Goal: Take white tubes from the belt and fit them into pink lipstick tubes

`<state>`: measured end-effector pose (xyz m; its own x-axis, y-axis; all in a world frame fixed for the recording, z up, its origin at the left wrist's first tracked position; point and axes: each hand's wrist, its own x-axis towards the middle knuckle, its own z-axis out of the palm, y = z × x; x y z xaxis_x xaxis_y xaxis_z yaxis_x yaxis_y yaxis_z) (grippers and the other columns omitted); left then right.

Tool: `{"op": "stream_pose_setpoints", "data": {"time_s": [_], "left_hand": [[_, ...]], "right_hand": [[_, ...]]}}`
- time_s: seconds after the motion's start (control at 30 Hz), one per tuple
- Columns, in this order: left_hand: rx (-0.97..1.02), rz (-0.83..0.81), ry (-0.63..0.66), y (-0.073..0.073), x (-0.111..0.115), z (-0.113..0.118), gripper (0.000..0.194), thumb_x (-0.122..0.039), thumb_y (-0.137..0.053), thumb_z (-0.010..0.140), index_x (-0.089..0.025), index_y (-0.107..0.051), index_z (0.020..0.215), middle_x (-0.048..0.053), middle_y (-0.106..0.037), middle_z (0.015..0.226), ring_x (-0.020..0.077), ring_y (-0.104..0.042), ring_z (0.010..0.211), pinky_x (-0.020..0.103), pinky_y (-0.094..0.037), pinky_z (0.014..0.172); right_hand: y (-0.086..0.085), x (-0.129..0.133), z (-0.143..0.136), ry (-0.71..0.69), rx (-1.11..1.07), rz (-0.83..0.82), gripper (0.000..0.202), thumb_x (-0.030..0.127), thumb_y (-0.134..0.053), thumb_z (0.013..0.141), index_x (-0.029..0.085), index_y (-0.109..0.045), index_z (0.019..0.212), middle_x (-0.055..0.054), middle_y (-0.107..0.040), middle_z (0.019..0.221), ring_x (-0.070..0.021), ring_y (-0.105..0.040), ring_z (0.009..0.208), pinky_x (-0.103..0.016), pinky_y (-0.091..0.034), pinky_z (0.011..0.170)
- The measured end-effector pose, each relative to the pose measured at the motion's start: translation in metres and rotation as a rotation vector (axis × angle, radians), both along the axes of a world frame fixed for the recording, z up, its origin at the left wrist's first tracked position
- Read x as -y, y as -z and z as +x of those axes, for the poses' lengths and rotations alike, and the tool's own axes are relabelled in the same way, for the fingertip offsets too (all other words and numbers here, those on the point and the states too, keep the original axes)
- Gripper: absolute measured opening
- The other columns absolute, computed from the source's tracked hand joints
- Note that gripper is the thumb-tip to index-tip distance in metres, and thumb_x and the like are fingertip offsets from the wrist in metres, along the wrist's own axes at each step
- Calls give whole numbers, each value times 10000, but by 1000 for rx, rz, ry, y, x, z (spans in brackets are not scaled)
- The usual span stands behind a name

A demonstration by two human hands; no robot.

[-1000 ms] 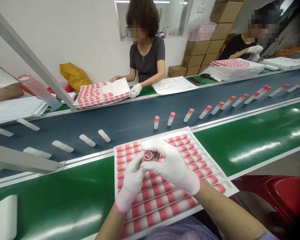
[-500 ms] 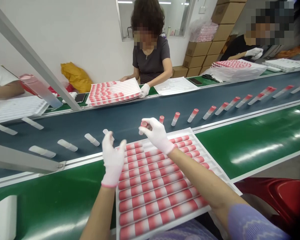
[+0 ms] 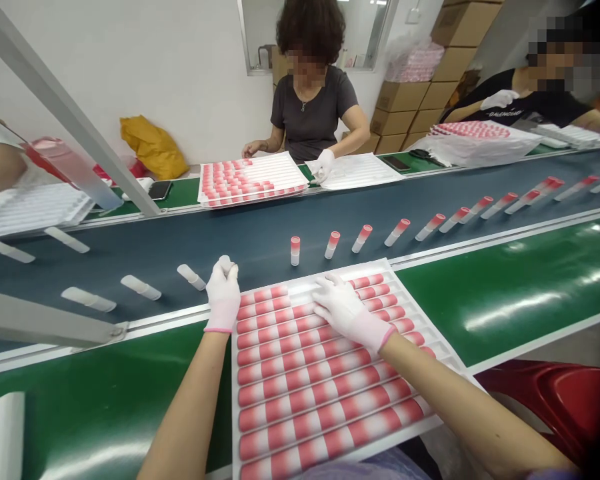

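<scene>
The left grip [image 3: 223,293] hides most of a white tube [image 3: 225,259]; the tray [image 3: 367,269] is cropped below.

White wall [image 3: 195,73] at back; metal-framed window [image 3: 365,33] at top centre, small wall plate [image 3: 413,15] to its right. Stacked cardboard cartons [image 3: 391,121] below. Glossy green worktop [image 3: 535,270], streaked with white glare, beside blue-grey conveyor belt [image 3: 260,230]. Lower right: red plastic seat [image 3: 577,397], grey floor [image 3: 590,340].

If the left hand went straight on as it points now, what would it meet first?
Holding a white tube, the left hand would probably cross the conveyor belt and meet the partly filled far tray; depth is unclear, so perhaps it would touch the belt first.
</scene>
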<state>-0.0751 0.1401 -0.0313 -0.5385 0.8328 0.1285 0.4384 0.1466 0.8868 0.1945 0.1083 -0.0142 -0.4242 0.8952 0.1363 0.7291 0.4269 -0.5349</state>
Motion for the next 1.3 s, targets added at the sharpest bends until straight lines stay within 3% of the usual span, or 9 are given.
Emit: {"op": "stream_pose_setpoints", "data": {"time_s": [0.1, 0.2, 0.33, 0.43, 0.63, 0.73, 0.9, 1.13, 1.3], "left_hand": [[47, 81, 130, -18, 27, 15, 336, -332, -536, 932, -208, -633, 1229, 76, -659, 1307, 234, -585, 1248, 360, -395, 1129], [219, 77, 386, -35, 59, 36, 337, -401, -517, 948, -189, -660, 1167, 97, -665, 1259, 241, -616, 1175, 366, -442, 1066], [582, -26, 657, -46, 94, 66, 428, -457, -483, 975, -208, -566, 1314, 50, -660, 975, 186, -627, 886, 342, -536, 849], [738, -48, 734, -52, 109, 82, 368, -471, -492, 973, -194, -631, 1171, 31, -610, 892, 152, -573, 783, 301, -534, 746], [575, -100, 673, -68, 117, 93, 323, -465, -547, 946, -204, -687, 1074, 40, -670, 936, 151, -623, 770, 287, -544, 768], [483, -60, 594, -70, 118, 94, 292, -420, -608, 911, -214, -714, 1087, 55, -718, 1009, 197, -667, 942, 295, -542, 865], [430, -22, 569, -66, 122, 96, 282, -402, -637, 899, -237, -728, 1109, 52, -738, 1062, 217, -676, 1029, 313, -539, 925], [597, 46, 608, -55, 122, 91, 377, -464, -704, 846, -223, -736, 1135, 72, -744, 1116, 233, -682, 1037, 308, -564, 877], [611, 119, 588, -45, 124, 89, 367, -480, -742, 808, -212, -762, 1057, 75, -762, 1028, 205, -702, 890, 271, -575, 769]], "right_hand": [[2, 17, 8, -55, -4, -4, 147, 126, -607, 869, 180, -637, 736, -119, -655, 1066, -333, -512, 1180, -495, -439, 966], [-5, 21, 7, -17, -62, -32, 81, 178, -595, 910, 179, -624, 834, -87, -659, 926, -268, -602, 1000, -431, -512, 863], [-41, 27, 3, 60, -510, -245, 176, 361, -561, 967, 208, -600, 1045, -35, -680, 918, -161, -629, 732, -328, -552, 687], [-68, 31, 0, 46, -800, -352, 246, 333, -613, 924, 216, -628, 1140, -41, -685, 999, -140, -620, 720, -295, -542, 635], [-88, 38, -5, -60, -793, -346, 434, 217, -587, 894, 281, -619, 1323, -40, -633, 1210, -180, -643, 973, -336, -589, 767], [-95, 45, -9, 1, -718, -227, 445, 188, -599, 865, 283, -640, 1297, -26, -651, 1051, -180, -645, 926, -349, -595, 764], [-104, 56, -18, 82, -553, -39, 211, 202, -741, 789, 259, -725, 991, 9, -600, 768, -138, -546, 629, -297, -531, 570], [-88, 70, -36, 26, -627, 29, 298, 132, -700, 811, 254, -691, 1083, -19, -683, 907, -171, -633, 770, -287, -551, 640], [-80, 76, -45, 53, -691, 51, 197, 128, -741, 768, 247, -699, 919, -7, -671, 825, -172, -622, 742, -289, -545, 633]]}}
